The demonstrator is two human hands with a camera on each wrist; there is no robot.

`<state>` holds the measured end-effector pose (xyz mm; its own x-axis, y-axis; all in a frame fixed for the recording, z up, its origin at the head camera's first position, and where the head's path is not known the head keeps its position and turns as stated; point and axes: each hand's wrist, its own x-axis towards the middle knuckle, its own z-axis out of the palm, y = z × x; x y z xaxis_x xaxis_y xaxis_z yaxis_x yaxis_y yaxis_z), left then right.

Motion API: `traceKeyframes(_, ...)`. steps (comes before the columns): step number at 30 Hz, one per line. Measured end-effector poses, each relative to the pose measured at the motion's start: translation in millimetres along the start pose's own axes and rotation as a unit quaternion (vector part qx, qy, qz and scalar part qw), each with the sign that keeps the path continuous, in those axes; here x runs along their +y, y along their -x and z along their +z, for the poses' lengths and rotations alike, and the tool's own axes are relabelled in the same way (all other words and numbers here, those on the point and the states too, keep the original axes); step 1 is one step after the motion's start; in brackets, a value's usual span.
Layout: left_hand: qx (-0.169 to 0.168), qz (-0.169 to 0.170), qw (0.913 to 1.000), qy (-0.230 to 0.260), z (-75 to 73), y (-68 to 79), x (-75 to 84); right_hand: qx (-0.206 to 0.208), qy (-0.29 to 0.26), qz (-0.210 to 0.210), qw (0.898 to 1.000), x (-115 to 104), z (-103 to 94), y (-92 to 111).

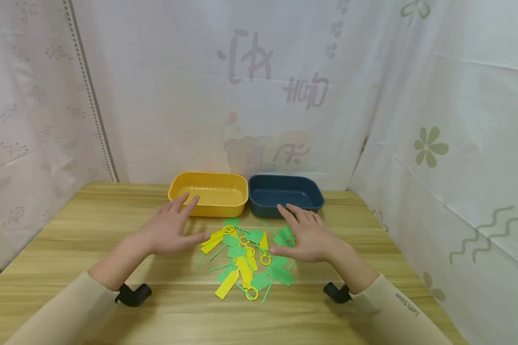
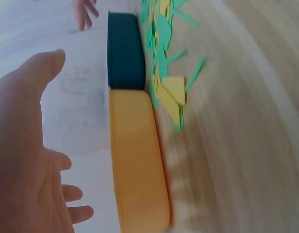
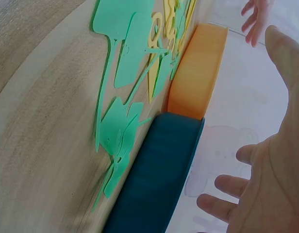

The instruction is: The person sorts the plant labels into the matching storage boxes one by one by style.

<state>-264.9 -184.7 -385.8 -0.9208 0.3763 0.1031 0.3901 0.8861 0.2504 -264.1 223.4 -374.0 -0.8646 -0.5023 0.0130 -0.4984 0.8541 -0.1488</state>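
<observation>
Step in hand looks like the start of a pick: left hand [image 1: 166, 232] and right hand [image 1: 312, 237] hang either side of the heap, fingers spread, thumbs toward the middle, neither gripping anything. Next move, I judge, calls for a fingertip pinch on one outlying piece, drawn out gently so stems and rings don't drag neighbours along.

The heap lies loose on the wood-grain table [image 1: 177, 306], in front of the yellow bin [image 1: 216, 211] and dark blue bin [image 1: 267, 210], which sit end to end. Mixed stock: green plant labels [image 1: 280, 274], flat-headed on slim stems, and yellow tags [image 1: 227, 284], long and flat, several showing a ring at one end. Pieces overlap at all angles; greens bunch toward the right. Thin, probably flexible plastic. Overlap hides the count, and I can't say whether any rings are hooked together.
</observation>
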Motion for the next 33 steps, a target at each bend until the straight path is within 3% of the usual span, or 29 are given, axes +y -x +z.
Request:
traceKeyframes(8,0.020,-0.039,0.9989,0.014,-0.7,-24.5,-25.7,0.003,0.007,0.005,1.000,5,2.1,-1)
traceKeyframes(21,-0.015,-0.110,0.9930,0.042,-1.3,-70.0,-55.5,0.004,0.004,0.010,1.000,9,7.0,0)
traceKeyframes(33,-0.048,-0.150,0.9848,0.072,0.0,-84.8,-64.7,0.002,0.004,0.008,1.000,11,12.1,2)
